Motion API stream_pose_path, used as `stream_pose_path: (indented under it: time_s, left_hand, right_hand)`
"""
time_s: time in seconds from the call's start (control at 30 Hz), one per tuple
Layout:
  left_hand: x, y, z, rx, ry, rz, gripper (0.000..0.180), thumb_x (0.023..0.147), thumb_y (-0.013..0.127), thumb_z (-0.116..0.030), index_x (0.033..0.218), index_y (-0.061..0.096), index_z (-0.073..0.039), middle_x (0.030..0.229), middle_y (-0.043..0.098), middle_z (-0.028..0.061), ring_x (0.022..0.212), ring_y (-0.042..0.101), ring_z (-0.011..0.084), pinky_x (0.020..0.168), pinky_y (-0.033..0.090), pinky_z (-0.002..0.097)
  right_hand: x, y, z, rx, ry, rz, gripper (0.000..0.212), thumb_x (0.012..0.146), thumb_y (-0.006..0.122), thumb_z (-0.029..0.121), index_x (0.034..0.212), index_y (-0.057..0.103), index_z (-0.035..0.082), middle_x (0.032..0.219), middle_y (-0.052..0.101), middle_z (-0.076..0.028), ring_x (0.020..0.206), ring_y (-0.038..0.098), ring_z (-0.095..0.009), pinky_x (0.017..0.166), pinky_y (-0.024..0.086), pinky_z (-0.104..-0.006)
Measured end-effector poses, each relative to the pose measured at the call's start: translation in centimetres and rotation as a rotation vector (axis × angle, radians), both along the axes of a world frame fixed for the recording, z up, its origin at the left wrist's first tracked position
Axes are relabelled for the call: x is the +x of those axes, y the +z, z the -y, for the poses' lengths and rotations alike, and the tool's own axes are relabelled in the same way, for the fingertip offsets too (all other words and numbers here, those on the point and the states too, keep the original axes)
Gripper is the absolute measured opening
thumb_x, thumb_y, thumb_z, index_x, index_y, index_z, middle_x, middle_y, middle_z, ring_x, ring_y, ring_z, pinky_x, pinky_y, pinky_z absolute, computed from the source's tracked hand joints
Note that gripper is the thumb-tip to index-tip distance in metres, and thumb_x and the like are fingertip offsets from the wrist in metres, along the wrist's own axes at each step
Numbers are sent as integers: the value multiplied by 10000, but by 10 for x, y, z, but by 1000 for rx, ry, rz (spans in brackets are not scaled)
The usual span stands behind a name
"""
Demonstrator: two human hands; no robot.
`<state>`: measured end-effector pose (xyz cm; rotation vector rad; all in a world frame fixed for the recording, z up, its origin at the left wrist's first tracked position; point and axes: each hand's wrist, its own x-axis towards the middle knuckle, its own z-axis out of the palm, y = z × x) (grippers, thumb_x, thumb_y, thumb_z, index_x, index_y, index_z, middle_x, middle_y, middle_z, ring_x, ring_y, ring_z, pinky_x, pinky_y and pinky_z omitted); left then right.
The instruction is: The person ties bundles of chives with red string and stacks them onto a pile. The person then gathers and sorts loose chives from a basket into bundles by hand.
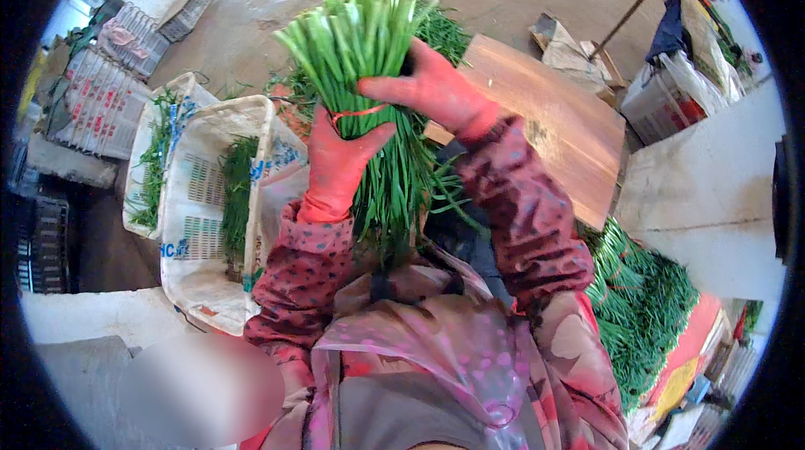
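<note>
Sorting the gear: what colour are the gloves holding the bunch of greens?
Red-orange, both gloves, seen best in the head view, gripping the green bunch.

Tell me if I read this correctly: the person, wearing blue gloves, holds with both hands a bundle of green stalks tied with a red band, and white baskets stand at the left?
Not quite: the gloves are red, not blue, as the head view shows. The left hand and right hand both grip the bundle of green stalks tied with a red band, and white baskets stand at the left.
</note>
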<state>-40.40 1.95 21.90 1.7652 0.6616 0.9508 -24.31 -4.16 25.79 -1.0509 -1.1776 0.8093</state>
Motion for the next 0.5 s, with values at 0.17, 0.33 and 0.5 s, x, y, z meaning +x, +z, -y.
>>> stream_pose_path:
  time_s: [0.17, 0.33, 0.5]
  left_hand:
    - [11, 9, 6, 69, -60, -50, 683, 676, 833, -159, 1224, 458, 1, 1099, 610, 83, 995, 589, 141, 850, 482, 309]
    - [3, 23, -6, -58, -169, -18, 605, 710, 802, -126, 1213, 489, 0, 1044, 648, 84, 938, 611, 163, 845, 484, 297]
    - [7, 20, -19, -418, -162, 167, 399, 774, 729, -143, 1125, 603, 0, 1025, 662, 90, 912, 625, 164, 833, 493, 293]
  right_hand:
    - [-4, -9, -12, 130, -87, -290, 504, 746, 778, 131, 1180, 553, 7, 1060, 654, -85, 963, 618, -168, 884, 490, -321]
    - [-15, 6, -14, 130, -158, -369, 475, 709, 798, 140, 1117, 600, -1, 1003, 672, -79, 916, 636, -173, 861, 502, -320]
    - [-4, -7, -10, 4, -309, -5, 579, 810, 726, 265, 1261, 519, -33, 1193, 591, -127, 1066, 576, -188, 914, 466, -295]
